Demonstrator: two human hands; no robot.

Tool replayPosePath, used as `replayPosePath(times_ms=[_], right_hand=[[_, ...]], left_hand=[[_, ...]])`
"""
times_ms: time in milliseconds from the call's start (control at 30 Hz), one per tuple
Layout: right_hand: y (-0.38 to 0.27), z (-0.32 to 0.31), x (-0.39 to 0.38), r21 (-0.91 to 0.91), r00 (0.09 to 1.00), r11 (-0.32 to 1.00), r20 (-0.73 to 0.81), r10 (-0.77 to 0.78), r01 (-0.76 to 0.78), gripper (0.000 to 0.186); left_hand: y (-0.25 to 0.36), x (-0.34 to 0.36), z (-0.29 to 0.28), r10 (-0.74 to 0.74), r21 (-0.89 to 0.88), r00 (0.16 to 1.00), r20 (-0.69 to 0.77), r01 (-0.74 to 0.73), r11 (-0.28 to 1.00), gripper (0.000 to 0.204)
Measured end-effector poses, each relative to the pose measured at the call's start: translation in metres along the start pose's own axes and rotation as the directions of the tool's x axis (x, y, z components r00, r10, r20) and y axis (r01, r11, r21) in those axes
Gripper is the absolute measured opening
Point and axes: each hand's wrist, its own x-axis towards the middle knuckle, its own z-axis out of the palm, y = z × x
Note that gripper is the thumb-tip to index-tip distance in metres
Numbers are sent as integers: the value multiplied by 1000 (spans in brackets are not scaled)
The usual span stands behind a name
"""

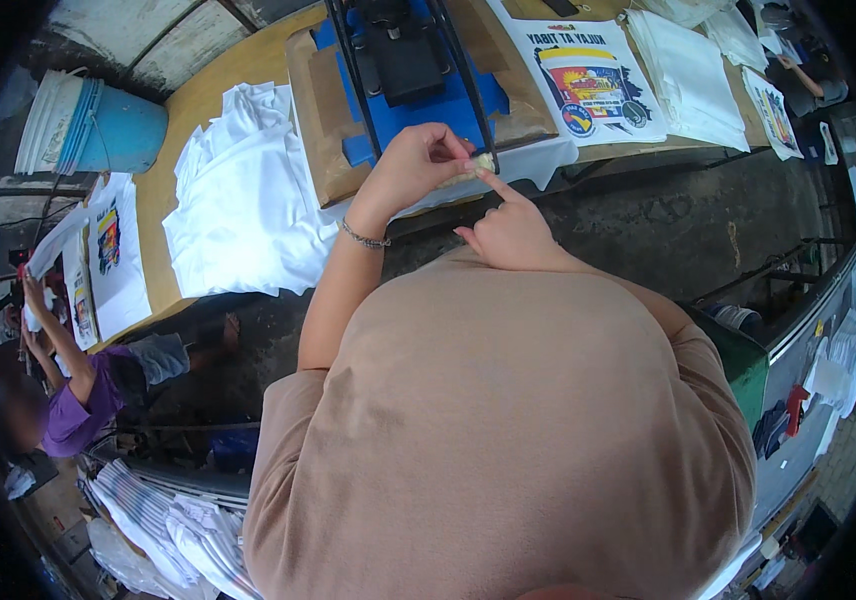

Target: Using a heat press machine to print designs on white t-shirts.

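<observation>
My left hand (pixel 418 168), with a bracelet at its wrist, is held at the front of a heat press (pixel 398 60) that has a blue base and black side bars. Its thumb and fingers pinch a small pale wrapped piece (pixel 485 163) by the end of the right bar; whether this is part of the handle I cannot tell. My right hand (pixel 516 232) comes in from the right, index finger stretched to the same piece. The thumb stands apart and the other fingers curl loosely. Brown board (pixel 323 115) and white cloth (pixel 533 160) lie under the press.
White shirts (pixel 243 200) are heaped left of the press. Right of it lie a printed sheet (pixel 598 85) and folded white cloth (pixel 688 75). A blue bucket (pixel 118 130) stands far left. A person in purple (pixel 83 410) works at left with raised arms; another person (pixel 813 85) is far right.
</observation>
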Motion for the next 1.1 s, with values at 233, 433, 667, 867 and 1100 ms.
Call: replayPosePath(times_ms=[233,433,667,867,1100], right_hand=[[0,-3,0,-6,999,1000,45,-3,4,41],[0,-5,0,-6,999,1000,46,-1,1,41],[1,1,-1,76,999,997,-34,3,0,49],[1,3,-1,63,998,998,-55,-4,8,49],[2,5,-1,72,998,997,-64,-1,6,48]], left_hand=[[4,-2,0,-13,6,1000,4,13,1000,12],[1,-2,-2,-3,-23,1000,19,4,1000,13],[2,-1,-1,9,-45,1000,24,-8,999,13],[4,-2,-1,-6,-32,1000,21,7,999,12],[4,-2,0,26,-15,1000,-9,-26,1000,11]])
